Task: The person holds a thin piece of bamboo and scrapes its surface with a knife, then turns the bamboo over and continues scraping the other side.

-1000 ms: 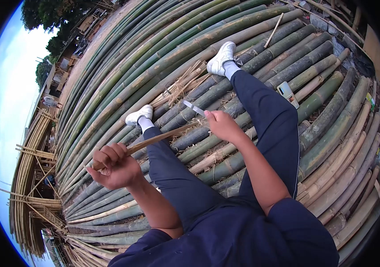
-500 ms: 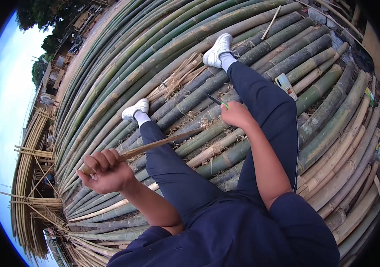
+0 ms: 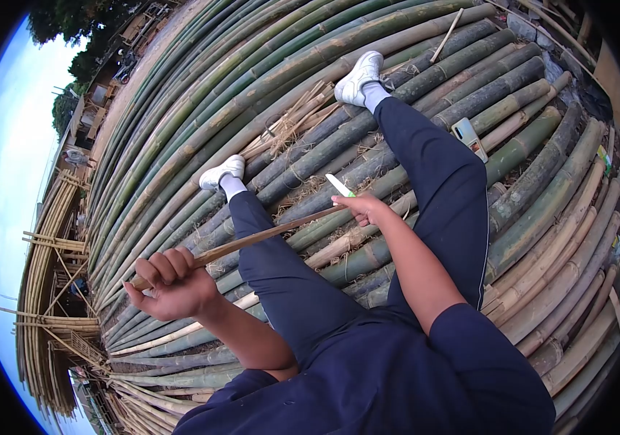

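Note:
My left hand (image 3: pixel 174 283) is wrapped round the thick near end of a long, thin bamboo strip (image 3: pixel 259 235), which slants up to the right. My right hand (image 3: pixel 365 209) is closed on the green handle of a knife (image 3: pixel 340 186), its pale blade angled up and to the left. The strip's far end meets the fingers of my right hand; whether they grip it is too small to tell. Both hands are above my legs and the bamboo poles (image 3: pixel 339 268).
A phone (image 3: pixel 469 138) lies on the poles beside my right knee. Thin split pieces (image 3: pixel 297 119) lie between my white shoes (image 3: pixel 359 78). Upright stacked bamboo (image 3: pixel 40 290) stands at the left, and a loose stick (image 3: pixel 446 35) rests at the top.
My right hand has moved slightly down and left to the strip's far end. The knife has turned, so its blade now looks bright and broad.

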### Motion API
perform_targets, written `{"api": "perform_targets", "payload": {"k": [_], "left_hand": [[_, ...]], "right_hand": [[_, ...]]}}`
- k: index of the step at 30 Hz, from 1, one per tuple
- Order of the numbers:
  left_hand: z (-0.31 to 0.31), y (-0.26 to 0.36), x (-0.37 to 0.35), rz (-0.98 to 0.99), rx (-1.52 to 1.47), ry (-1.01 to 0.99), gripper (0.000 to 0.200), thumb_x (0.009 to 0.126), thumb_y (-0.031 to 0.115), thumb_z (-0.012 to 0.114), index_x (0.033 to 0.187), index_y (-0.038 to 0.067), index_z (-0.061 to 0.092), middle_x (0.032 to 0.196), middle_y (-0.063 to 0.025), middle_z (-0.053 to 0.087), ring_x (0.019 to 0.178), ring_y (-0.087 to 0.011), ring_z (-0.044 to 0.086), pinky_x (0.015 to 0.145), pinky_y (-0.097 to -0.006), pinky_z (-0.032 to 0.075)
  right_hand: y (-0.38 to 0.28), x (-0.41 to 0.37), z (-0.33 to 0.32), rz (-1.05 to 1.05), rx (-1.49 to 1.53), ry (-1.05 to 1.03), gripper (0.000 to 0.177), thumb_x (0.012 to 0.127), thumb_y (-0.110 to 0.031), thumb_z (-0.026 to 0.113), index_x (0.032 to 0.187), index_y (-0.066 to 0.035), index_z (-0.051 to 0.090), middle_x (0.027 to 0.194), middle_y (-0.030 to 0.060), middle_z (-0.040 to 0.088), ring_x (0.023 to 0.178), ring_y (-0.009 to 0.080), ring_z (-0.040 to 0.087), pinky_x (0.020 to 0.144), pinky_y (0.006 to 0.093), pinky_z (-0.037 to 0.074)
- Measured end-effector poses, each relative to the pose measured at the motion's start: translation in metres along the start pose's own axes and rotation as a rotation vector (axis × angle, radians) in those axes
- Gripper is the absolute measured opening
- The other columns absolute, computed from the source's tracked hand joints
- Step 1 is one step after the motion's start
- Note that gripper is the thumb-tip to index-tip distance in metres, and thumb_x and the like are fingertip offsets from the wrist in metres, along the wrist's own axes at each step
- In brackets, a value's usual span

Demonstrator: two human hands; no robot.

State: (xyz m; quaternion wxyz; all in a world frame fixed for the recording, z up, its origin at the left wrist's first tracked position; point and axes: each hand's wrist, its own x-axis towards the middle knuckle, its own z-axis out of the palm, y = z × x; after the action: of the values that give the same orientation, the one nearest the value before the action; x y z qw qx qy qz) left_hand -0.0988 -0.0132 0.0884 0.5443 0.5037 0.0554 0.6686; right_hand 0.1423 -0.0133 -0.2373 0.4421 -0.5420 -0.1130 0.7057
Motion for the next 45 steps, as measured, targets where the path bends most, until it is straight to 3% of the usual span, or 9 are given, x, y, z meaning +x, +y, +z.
{"api": "perform_targets", "payload": {"k": [6,13,16,18,19,22,28,38,45], "left_hand": [[-0.003,0.000,-0.002,-0.033,-0.038,-0.004,0.045,0.096,0.048,0.032,0.064,0.016,0.026,0.050,0.0033,0.018,0.044,-0.0103,0.013,0.043,-0.0295,0.013],[-0.006,0.000,-0.002,-0.032,-0.021,0.026,0.045,0.096,0.048,0.032,0.064,0.017,0.025,0.050,0.0030,0.018,0.044,-0.0103,0.013,0.042,-0.0289,0.012],[-0.011,0.001,-0.001,-0.007,0.000,0.029,0.044,0.096,0.048,0.032,0.065,0.017,0.025,0.050,0.0028,0.018,0.044,-0.0103,0.013,0.043,-0.0288,0.012],[-0.013,0.000,-0.001,0.010,0.032,0.049,0.044,0.095,0.048,0.031,0.065,0.016,0.025,0.050,0.0027,0.018,0.044,-0.0105,0.013,0.043,-0.0288,0.012],[-0.014,0.000,-0.002,0.030,0.064,0.067,0.044,0.095,0.048,0.031,0.065,0.016,0.025,0.050,0.0025,0.018,0.044,-0.0106,0.013,0.043,-0.0287,0.012],[-0.017,-0.005,-0.002,0.056,0.113,0.099,0.045,0.095,0.048,0.030,0.065,0.016,0.025,0.050,0.0019,0.018,0.045,-0.0108,0.013,0.043,-0.0289,0.012],[-0.022,-0.020,-0.007,-0.011,0.138,0.080,0.047,0.096,0.050,0.028,0.064,0.015,0.027,0.050,0.0012,0.019,0.043,-0.0104,0.014,0.041,-0.0286,0.012],[-0.031,-0.044,-0.011,-0.070,0.125,0.134,0.051,0.096,0.050,0.027,0.061,0.014,0.027,0.049,0.0004,0.022,0.042,-0.0106,0.015,0.041,-0.0279,0.014],[-0.044,-0.046,-0.013,-0.077,0.080,0.153,0.052,0.096,0.051,0.027,0.061,0.013,0.027,0.048,0.0004,0.021,0.043,-0.0108,0.015,0.041,-0.0286,0.014]], "right_hand": [[0.013,0.015,-0.006,-0.157,-0.028,0.044,0.041,0.071,-0.037,0.082,0.085,-0.006,0.059,0.053,-0.0018,0.043,0.040,0.0088,0.032,0.039,0.0281,0.029],[0.012,0.015,-0.007,-0.070,-0.251,0.120,0.037,0.075,-0.038,0.078,0.087,-0.006,0.065,0.063,0.0016,0.057,0.042,0.0091,0.036,0.040,0.0297,0.032],[0.009,0.015,-0.010,-0.064,-0.226,0.158,0.039,0.080,-0.042,0.071,0.089,-0.004,0.065,0.069,0.0056,0.063,0.046,0.0148,0.048,0.045,0.0354,0.041],[0.004,0.008,-0.013,-0.027,-0.484,0.414,0.045,0.085,-0.043,0.063,0.100,0.000,0.065,0.091,0.0157,0.069,0.073,0.0276,0.066,0.067,0.0410,0.052],[0.005,0.010,-0.013,-0.062,-0.643,0.535,0.048,0.089,-0.041,0.057,0.111,0.002,0.062,0.114,0.0225,0.064,0.109,0.0351,0.061,0.093,0.0417,0.047],[0.001,-0.002,-0.013,-0.041,-0.672,0.600,0.048,0.089,-0.037,0.056,0.118,0.001,0.060,0.125,0.0237,0.057,0.120,0.0359,0.054,0.100,0.0428,0.043],[-0.025,-0.025,-0.031,0.010,-1.022,0.488,0.038,0.084,-0.024,0.062,0.115,-0.001,0.064,0.124,0.0201,0.060,0.116,0.0344,0.058,0.096,0.0408,0.047],[-0.017,-0.021,-0.036,0.215,-1.055,0.534,0.039,0.078,-0.019,0.066,0.113,-0.001,0.066,0.123,0.0188,0.061,0.113,0.0348,0.060,0.091,0.0418,0.050],[0.016,0.020,-0.036,0.140,-0.905,0.383,0.025,0.075,-0.022,0.063,0.083,0.000,0.072,0.081,0.0157,0.069,0.076,0.0266,0.067,0.070,0.0387,0.051]]}}
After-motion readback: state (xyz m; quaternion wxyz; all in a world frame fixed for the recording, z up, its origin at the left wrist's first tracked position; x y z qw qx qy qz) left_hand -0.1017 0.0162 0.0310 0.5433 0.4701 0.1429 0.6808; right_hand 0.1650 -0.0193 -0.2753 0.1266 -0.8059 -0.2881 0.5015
